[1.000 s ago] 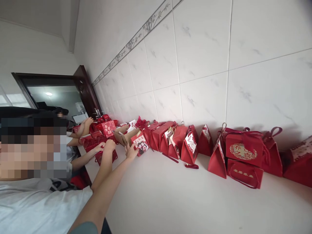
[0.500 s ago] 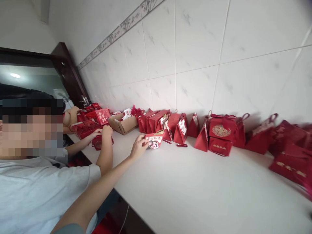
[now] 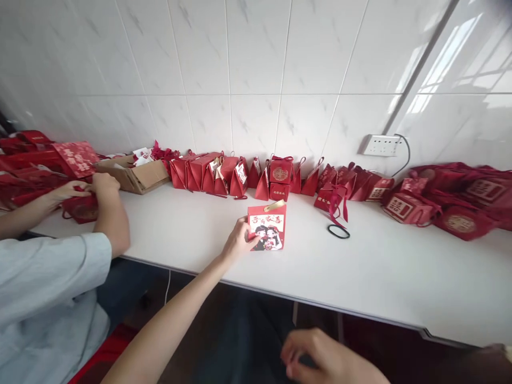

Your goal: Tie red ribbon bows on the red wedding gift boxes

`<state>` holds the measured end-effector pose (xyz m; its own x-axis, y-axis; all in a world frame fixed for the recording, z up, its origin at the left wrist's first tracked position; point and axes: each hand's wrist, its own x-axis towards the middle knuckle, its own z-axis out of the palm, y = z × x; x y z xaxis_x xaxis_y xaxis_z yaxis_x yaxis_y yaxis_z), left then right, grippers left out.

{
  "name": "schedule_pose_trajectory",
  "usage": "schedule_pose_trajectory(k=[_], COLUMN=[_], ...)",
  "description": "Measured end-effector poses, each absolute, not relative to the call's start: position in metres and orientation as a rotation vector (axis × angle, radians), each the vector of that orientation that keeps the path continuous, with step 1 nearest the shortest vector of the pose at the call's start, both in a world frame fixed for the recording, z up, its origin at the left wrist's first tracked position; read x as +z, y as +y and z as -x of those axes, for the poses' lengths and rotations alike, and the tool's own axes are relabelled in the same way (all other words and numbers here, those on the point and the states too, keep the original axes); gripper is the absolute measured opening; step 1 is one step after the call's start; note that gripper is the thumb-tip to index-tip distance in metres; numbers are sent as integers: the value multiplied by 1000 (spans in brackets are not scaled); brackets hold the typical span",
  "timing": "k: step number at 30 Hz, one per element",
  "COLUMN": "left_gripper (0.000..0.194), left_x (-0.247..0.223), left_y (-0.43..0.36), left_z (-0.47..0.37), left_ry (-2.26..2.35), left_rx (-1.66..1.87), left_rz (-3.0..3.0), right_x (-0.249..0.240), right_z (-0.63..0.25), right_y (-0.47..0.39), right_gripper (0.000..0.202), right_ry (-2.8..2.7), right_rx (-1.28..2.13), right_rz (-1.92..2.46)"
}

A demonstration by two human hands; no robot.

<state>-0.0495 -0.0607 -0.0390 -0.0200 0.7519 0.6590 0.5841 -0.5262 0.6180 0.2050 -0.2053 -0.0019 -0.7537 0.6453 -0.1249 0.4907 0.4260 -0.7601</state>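
My left hand [image 3: 240, 239] grips the left side of a red gift box [image 3: 267, 228] with a cartoon couple on its front and a gold ribbon on top. The box is upright over the white table, near its front edge. Below that edge, at the bottom of the view, my right hand [image 3: 314, 354] is slightly blurred, its fingers curled; whether anything is between them is hidden. Behind the held box, a row of red gift boxes [image 3: 208, 173] lines the wall.
On the left, a person's hands [image 3: 90, 189] work at a red box beside an open cardboard box [image 3: 146, 176]. A black elastic ring [image 3: 338, 231] lies on the white table [image 3: 372, 272]. More red boxes [image 3: 464, 200] are piled right, near a wall socket [image 3: 382, 145].
The view has swung to the right. My left hand still holds the box, now with its front facing me, and my right hand has come into view at the bottom.
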Motion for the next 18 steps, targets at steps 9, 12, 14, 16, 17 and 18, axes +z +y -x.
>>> schedule_pose_trajectory(k=[9,12,14,16,17,18], left_gripper=[53,56,55,53,52,51], left_x=[-39,-37,-36,-35,-34,-33], left_y=[-57,-59,-60,-62,-63,-64], left_z=[56,56,55,55,55,55], left_ry=[1382,1320,1310,1318,1324,1328], left_rx=[1448,1396,1369,1347,1338,1329], left_rz=[-2016,-2087,-2130,-2164,-2178,-2189], right_x=[32,29,29,30,32,33], right_z=[-186,-171,-162,-155,-152,-150], right_y=[-79,-51,-43,-39,-39,-38], right_gripper=[45,51,47,44,44,43], right_ry=[-1624,-1593,-1612,-1620,-1618,-1614], right_rx=[660,626,640,662,672,680], right_rz=[1041,1066,1050,1021,1006,992])
